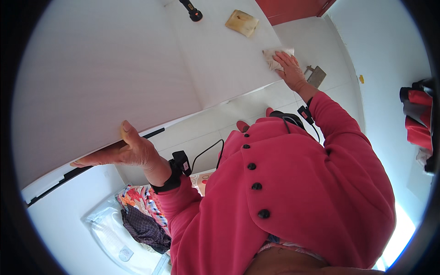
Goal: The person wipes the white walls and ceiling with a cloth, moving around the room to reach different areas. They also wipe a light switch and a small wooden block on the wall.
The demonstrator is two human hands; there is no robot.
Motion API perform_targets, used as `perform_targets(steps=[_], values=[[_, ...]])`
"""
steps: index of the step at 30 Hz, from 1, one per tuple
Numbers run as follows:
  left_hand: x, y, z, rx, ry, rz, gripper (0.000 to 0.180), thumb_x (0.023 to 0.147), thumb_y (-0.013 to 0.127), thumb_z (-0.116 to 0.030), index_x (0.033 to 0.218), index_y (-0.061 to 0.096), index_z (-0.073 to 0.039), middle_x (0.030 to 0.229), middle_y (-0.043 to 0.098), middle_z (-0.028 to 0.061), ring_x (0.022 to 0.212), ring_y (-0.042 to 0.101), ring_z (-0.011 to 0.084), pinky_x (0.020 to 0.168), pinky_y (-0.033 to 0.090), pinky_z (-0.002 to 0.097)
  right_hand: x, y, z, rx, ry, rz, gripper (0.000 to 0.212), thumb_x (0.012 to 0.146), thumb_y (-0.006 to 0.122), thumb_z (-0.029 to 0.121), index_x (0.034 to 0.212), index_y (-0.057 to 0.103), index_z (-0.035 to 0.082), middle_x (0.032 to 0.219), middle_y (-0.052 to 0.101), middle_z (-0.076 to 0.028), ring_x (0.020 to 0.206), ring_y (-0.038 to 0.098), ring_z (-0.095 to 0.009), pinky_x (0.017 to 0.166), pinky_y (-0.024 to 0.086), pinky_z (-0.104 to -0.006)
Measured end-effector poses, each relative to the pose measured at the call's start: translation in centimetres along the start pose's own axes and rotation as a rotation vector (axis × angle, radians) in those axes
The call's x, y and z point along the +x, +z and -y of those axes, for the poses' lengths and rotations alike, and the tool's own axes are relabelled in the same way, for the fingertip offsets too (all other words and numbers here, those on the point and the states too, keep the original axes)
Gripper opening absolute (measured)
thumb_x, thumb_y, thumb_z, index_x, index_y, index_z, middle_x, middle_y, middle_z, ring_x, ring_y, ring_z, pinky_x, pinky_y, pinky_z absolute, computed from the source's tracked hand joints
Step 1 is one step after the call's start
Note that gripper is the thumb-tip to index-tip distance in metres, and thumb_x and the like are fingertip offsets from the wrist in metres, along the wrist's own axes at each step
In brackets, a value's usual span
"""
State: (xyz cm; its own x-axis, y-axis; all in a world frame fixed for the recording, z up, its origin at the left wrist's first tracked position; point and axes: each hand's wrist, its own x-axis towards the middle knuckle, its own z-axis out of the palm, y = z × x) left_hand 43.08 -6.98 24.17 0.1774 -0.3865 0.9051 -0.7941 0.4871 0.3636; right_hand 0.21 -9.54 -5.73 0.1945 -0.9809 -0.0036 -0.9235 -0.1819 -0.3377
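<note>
My right hand (290,71) presses a pale cloth (272,58) onto the white surface (220,64), near its right end. Its fingers lie over the cloth. At the surface's near edge, on the left, is my left hand (135,149). Its thumb points up against the white face while the other fingers stretch along and partly under the edge, gripping nothing that I can see. Further back on the surface lie a yellowish, stained flat packet (242,23) and a black flashlight (193,12). A black band with a small box and cable sits on each wrist.
Below the edge runs a pale tiled floor (192,142). A grey flat piece (316,76) stands beyond my right hand. Clothes in a clear plastic bag (114,229) lie at lower left. Dark and red garments (418,119) hang at the right wall. A red panel (293,10) is at the back.
</note>
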Motion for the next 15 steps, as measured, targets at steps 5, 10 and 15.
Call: perform_targets(steps=[5,10,15], values=[[-0.7,-1.4,0.2,0.077,0.005,0.136,0.106,0.08,0.081,-0.04,0.158,0.013,-0.014,0.158,0.013,0.0118,0.146,0.015,0.0294,0.117,0.018,0.051,0.6,1.2,-1.1,-0.007,-0.027,-0.017,0.058,0.094,0.058,0.027,0.149,0.04,0.017,0.158,0.032,-0.002,0.148,0.025,-0.024,0.121,0.019,-0.0446],[-3.5,-8.3,0.7,0.053,-0.232,0.129,0.08,0.099,0.059,-0.029,0.159,0.008,-0.012,0.166,0.008,0.0125,0.154,0.006,0.0289,0.121,0.007,0.0541,0.8,1.9,-1.6,0.026,-0.095,-0.082,0.06,0.092,0.06,0.021,0.148,0.041,0.016,0.158,0.033,-0.003,0.146,0.028,-0.026,0.12,0.022,-0.0425],[-12.1,-16.8,4.2,0.146,-0.609,0.04,0.048,0.104,0.048,-0.012,0.149,0.034,-0.001,0.146,0.047,0.0166,0.139,0.041,0.0273,0.117,0.027,0.0414,0.7,1.7,-1.6,0.058,-0.123,-0.096,0.059,0.091,0.06,0.016,0.147,0.042,0.014,0.157,0.034,-0.002,0.145,0.029,-0.027,0.12,0.025,-0.0394]])
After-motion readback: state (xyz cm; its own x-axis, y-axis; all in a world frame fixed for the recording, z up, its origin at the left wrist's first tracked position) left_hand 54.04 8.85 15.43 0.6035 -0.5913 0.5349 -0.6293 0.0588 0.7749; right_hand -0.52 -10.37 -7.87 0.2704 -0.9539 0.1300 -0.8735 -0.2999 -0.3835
